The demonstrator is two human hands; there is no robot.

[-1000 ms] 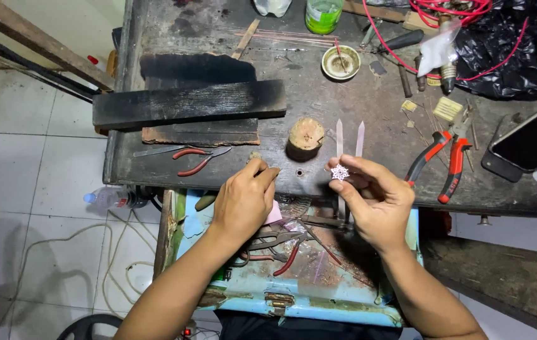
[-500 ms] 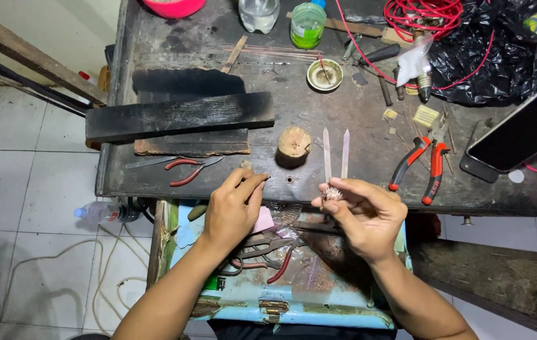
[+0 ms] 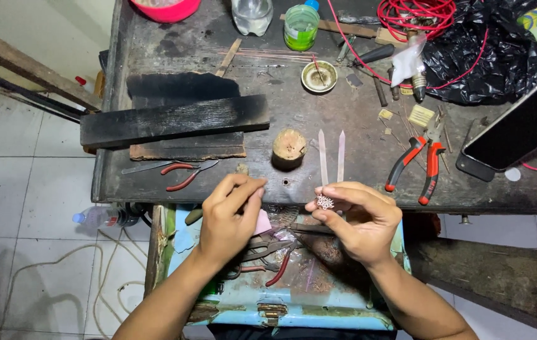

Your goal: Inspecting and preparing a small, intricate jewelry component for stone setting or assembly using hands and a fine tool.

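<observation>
— What are we pinching there, above the drawer?

— A small silvery filigree piece, held in our right hand between thumb and fingertips, just off the front edge of the surface. We hold it up in the air, likely so we can see it from close and turn it freely.

— And our left hand?

— Its fingers are pressed together at the tips, thumb against forefinger, as if nipping something very fine. We cannot tell whether anything is between them; it is too small to make out. The hand hovers near the piece, not touching it.

— Why over the drawer?

— The pale blue drawer stands open under both hands, holding small pliers and scraps, so anything dropped would probably land there and not on the floor.

— What lies just beyond the piece?

— Two thin pale strips lie side by side on the surface, pointing away from us, within easy reach. Left of them stands a small round wooden block. To the right lie red-handled pliers, handles towards us.

— And further out?

— Dark charred wooden boards are stacked at the left, with red-handled snips in front of them. A little round dish, a green-tinted jar, coiled red wire and a dark phone sit towards the back and right.
</observation>
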